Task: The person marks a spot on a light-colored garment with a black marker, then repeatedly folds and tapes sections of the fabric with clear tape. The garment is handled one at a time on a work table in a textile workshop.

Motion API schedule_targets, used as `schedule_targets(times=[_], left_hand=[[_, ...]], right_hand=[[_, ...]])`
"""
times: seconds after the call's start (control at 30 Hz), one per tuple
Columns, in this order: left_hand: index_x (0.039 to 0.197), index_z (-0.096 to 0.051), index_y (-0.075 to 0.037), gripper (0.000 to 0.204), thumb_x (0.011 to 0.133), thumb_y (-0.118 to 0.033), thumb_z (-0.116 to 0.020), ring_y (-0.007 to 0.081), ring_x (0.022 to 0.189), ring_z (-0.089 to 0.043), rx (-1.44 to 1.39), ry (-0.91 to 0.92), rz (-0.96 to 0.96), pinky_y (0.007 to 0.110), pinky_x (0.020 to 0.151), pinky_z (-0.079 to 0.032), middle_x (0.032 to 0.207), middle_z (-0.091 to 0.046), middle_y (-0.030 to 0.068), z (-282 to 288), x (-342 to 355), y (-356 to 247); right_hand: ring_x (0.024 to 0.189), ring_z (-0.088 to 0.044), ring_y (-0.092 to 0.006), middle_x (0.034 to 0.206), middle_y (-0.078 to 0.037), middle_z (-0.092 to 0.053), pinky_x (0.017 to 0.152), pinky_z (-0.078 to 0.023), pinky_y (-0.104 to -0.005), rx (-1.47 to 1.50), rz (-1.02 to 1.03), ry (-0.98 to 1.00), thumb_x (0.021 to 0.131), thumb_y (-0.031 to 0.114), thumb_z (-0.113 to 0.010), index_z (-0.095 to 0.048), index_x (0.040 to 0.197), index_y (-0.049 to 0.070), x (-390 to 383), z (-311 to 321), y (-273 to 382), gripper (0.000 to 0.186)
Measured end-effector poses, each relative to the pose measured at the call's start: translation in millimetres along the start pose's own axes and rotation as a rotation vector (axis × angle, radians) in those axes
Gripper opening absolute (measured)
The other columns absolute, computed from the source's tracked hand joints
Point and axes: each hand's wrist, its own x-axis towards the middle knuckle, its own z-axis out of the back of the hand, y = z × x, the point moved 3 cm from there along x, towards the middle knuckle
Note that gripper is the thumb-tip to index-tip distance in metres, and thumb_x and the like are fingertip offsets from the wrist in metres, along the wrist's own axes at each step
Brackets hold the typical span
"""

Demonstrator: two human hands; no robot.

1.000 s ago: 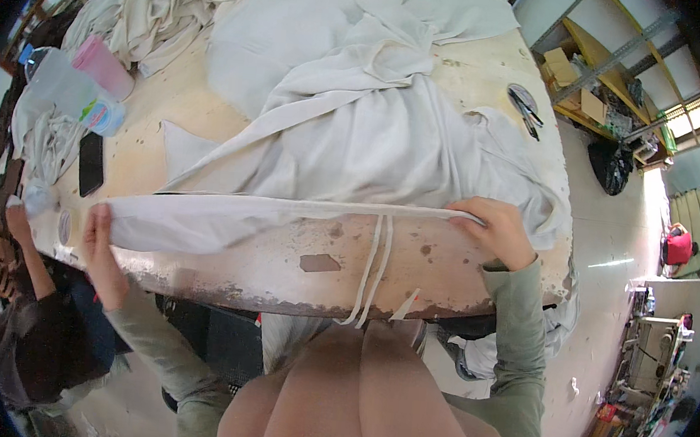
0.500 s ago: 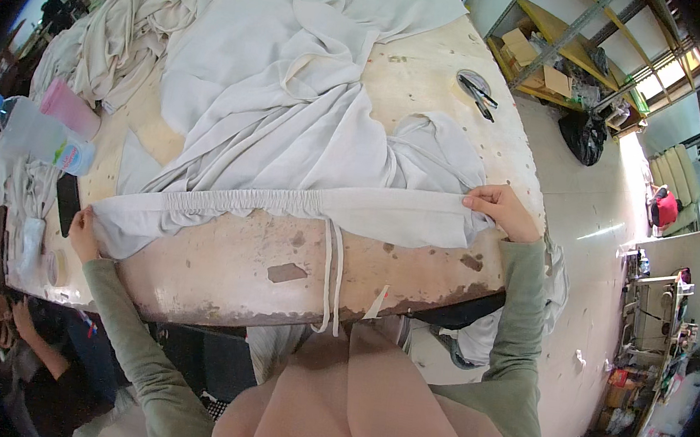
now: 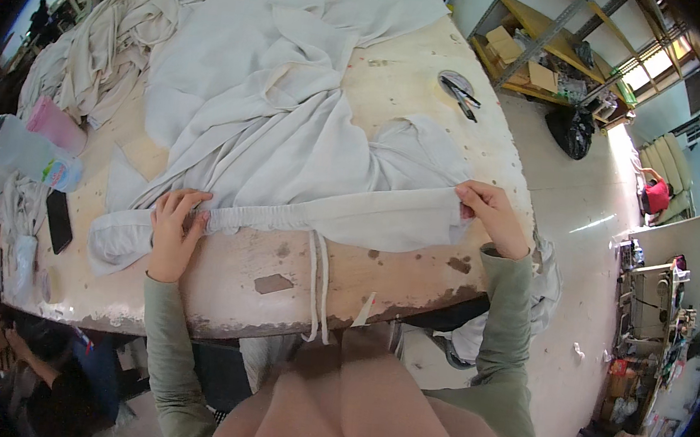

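Note:
A light grey garment piece with a gathered elastic waistband point(image 3: 263, 215) lies across the near side of the table. My left hand point(image 3: 172, 232) rests over the gathered stretch near its left end, fingers spread and thumb apart, touching the cloth. At the right end, my right hand point(image 3: 492, 217) pinches the flat end of the waistband between thumb and fingers. Two white drawstrings point(image 3: 319, 286) hang from the band's middle over the table edge. Behind the band, more of the pale cloth point(image 3: 290, 147) spreads in loose folds.
A black phone point(image 3: 58, 222), a clear plastic jug point(image 3: 19, 148) and a pink cup point(image 3: 57, 125) stand at the left. Thread snips point(image 3: 460, 100) lie on a round roll at the far right. Another person's hands point(image 3: 10, 347) show at lower left. Shelving point(image 3: 540, 44) stands beyond.
My left hand has let go of the band's left end and moved right onto the gathered part. That end now lies loose and rumpled. My right hand keeps its pinch.

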Motion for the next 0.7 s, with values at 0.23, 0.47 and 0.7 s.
schedule_targets(times=[0.23, 0.47, 0.7], left_hand=[[0.095, -0.062, -0.006, 0.016, 0.081, -0.014, -0.062, 0.0317, 0.112, -0.046, -0.030, 0.038, 0.007, 0.043, 0.095, -0.033, 0.118, -0.055, 0.0127, 16.2, 3.0, 19.0], [0.079, -0.060, -0.005, 0.014, 0.073, -0.013, -0.070, 0.0342, 0.115, -0.045, 0.277, -0.091, -0.082, 0.045, 0.096, -0.034, 0.121, -0.054, 0.0125, 76.2, -39.2, 41.3], [0.085, -0.061, -0.004, 0.017, 0.084, -0.020, -0.067, 0.0201, 0.092, -0.058, 0.109, -0.077, 0.662, 0.032, 0.076, -0.045, 0.096, -0.062, 0.0065, 95.4, -121.1, 67.5]], right_hand=[[0.074, -0.053, -0.0072, 0.080, 0.000, -0.062, 0.070, -0.044, -0.0223, -0.141, -0.031, 0.047, 0.091, 0.018, -0.059, -0.067, 0.099, 0.000, -15.5, 7.7, 10.6, 0.021], [0.072, -0.052, -0.0089, 0.080, -0.002, -0.063, 0.068, -0.043, -0.0255, -0.096, 0.325, -0.755, 0.085, 0.013, -0.063, -0.068, 0.101, 0.003, -50.3, 74.8, 13.6, 0.019], [0.081, -0.059, -0.0198, 0.076, -0.004, -0.061, 0.073, -0.043, -0.0312, -0.308, 0.360, 0.434, 0.064, 0.011, -0.075, -0.075, 0.086, 0.009, -101.5, 92.2, 46.6, 0.022]])
